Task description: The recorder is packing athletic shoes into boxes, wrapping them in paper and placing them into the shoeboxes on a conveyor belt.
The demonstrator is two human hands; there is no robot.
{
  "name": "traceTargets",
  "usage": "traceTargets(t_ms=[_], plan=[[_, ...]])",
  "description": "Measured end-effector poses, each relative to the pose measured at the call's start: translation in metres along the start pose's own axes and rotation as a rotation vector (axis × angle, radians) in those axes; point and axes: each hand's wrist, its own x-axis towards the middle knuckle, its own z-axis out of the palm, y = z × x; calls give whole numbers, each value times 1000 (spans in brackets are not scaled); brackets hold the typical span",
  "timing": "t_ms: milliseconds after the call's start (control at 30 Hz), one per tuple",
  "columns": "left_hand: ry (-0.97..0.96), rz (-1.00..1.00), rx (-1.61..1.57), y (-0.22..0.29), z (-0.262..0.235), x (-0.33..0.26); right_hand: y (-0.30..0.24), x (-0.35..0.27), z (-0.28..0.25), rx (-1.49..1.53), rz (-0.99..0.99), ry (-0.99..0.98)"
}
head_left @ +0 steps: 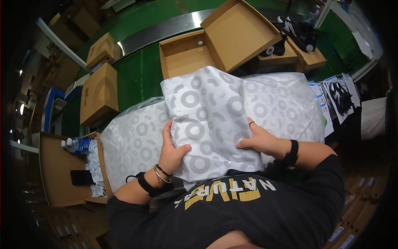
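A sheet of white tissue paper [209,112] printed with grey rings is lifted up in front of me. My left hand [172,151] grips its lower left edge, thumb on top. My right hand [261,139] presses flat on its lower right side and wears a ring. Under the sheet lie two bagged stacks of the same paper, one on the left [132,141] and one on the right [286,103]. An open cardboard shoe box [184,54] with its lid [240,31] raised stands just beyond the paper.
Two shut cardboard boxes [99,93] [100,50] rest on the green conveyor [141,74] at left. Black and white sneakers [296,31] sit on boxes at the back right. A water bottle [76,144] and a phone [81,177] lie in an open box at my left.
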Motion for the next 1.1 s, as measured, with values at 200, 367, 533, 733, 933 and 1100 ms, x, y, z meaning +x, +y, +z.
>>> traceTargets(t_ms=[200, 367, 533, 733, 933, 1100], plan=[[-90, 128, -251, 84, -23, 58, -74, 40, 5, 139, -172, 69], [-208, -27, -304, 109, -62, 196, -140, 153, -43, 256, -5, 34], [11, -265, -31, 36, -73, 315, -89, 257, -96, -221, -76, 226], [56, 64, 630, -6, -111, 270, -69, 195, -18, -1004, -400, 325], [478, -231, 1022, 86, -272, 112, -45, 122, -51, -1634, -56, 12], [703, -650, 1478, -42, -503, -82, -37, 118, -48, -1553, -168, 65]])
